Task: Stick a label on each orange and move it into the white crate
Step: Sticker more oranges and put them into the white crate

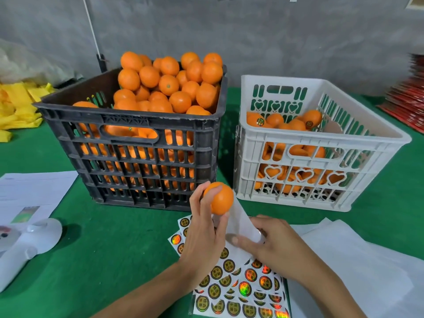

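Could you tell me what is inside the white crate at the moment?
The white crate holds a low layer of oranges; two show round labels. Most others are glimpsed only through the slots, so their labels and the crate floor are hidden.

Orange up, label sheet below

Our left hand point(204, 228) grips an orange point(220, 198); our right hand point(273, 242) seems to peel the sheet point(241, 288).

Head view, down over table point(110, 244)
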Tool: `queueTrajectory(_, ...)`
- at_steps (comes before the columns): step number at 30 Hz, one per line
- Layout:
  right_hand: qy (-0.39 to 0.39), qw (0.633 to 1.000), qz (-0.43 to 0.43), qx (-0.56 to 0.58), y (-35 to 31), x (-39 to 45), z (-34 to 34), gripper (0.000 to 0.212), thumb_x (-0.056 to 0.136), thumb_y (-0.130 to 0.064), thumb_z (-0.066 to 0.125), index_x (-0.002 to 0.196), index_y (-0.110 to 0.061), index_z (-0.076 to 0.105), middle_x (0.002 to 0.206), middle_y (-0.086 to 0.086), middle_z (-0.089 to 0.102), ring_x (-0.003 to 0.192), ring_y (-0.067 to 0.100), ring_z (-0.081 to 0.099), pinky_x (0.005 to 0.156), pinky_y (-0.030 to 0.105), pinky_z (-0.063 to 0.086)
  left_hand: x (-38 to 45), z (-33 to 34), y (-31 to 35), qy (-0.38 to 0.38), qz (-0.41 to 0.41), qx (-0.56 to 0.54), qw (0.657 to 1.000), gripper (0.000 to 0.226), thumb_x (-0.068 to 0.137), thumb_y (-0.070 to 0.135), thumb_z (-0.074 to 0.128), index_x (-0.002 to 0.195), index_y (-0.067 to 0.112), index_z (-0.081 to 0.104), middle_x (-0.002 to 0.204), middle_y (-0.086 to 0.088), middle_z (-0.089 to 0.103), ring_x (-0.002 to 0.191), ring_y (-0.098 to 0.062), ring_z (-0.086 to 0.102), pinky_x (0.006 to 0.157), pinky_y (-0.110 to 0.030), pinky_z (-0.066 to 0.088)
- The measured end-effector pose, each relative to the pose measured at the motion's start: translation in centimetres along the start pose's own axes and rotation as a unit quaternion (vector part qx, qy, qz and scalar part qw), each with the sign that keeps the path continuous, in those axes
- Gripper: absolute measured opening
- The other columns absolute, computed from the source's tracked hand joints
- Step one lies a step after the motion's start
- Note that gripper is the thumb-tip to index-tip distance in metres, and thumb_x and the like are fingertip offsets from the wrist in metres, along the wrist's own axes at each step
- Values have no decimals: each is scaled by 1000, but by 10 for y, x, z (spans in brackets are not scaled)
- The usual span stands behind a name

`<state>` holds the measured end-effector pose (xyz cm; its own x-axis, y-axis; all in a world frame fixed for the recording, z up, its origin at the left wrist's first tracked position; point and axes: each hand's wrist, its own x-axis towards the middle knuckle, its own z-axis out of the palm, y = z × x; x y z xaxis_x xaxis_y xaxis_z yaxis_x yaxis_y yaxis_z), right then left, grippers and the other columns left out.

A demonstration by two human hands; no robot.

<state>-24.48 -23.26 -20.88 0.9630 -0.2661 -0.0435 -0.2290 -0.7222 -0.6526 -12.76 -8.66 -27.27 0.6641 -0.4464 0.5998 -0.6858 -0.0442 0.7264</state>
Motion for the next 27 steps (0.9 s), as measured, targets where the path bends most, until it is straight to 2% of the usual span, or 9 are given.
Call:
queueTrajectory(2,-70,988,34,132,2,2,1,16,95,-46,67,106,-36,72,89,-5,76,71,11,73,61,29,56,2,-2,-1,9,5,-6,1000,52,108,25,56,154,36,33,163,5,16,123,19,48,79,-8,53)
queueTrajectory(4,-60,975,44,207,8,3,-1,11,98,-31,65,104,-35,73,88,-2,79,66,16,74,53,28,54,7,-5,-2,14,9,-30,999,56,107,22,60,155,34,33,164,2,18,133,8,45,84,-14,55)
queueTrajectory(7,-15,970,73,233,18,8,-8,11,96,-27,66,96,-33,76,71,3,73,54,13,62,50,23,47,13,-11,-3,3,39,-55,998,62,104,19,64,154,37,33,163,-2,21,143,-19,43,91,-15,53)
queueTrajectory(9,-20,968,81,237,19,10,-8,10,95,-27,68,93,-22,77,63,0,67,50,11,56,49,23,43,13,-12,-1,-16,62,-58,996,60,104,21,64,153,38,33,163,-4,21,144,-24,41,91,-12,51)
queueTrajectory(14,-2,963,94,254,21,11,-7,23,95,-26,69,76,-12,71,64,2,65,56,17,59,58,29,46,5,-7,2,-56,104,-15,993,56,105,30,60,151,41,31,164,-1,17,141,10,34,88,-10,52)
queueTrajectory(16,20,958,87,271,22,12,-7,23,98,-28,68,83,-11,72,64,4,68,55,19,63,55,29,50,-1,-4,4,-84,106,-9,991,55,106,35,57,151,46,28,164,7,14,138,14,35,92,-6,48)
queueTrajectory(21,143,962,73,220,22,17,6,30,100,-31,65,78,-12,66,60,-2,66,51,12,64,50,30,49,-3,-1,8,-89,-8,-79,993,65,102,39,66,155,41,30,160,13,23,138,-6,46,94,-17,53)
queueTrajectory(24,91,963,84,238,23,16,4,34,99,-32,67,75,-8,62,57,-2,64,51,17,66,48,31,52,7,-7,10,-88,-55,-104,989,70,98,46,68,155,44,29,158,7,31,128,-25,59,92,-34,59)
queueTrajectory(27,44,952,83,291,21,15,0,34,97,-34,70,90,-1,69,79,20,74,69,39,72,61,45,56,11,-11,13,-113,-78,-126,982,71,97,51,66,156,46,26,152,-5,40,117,-34,67,88,-38,62)
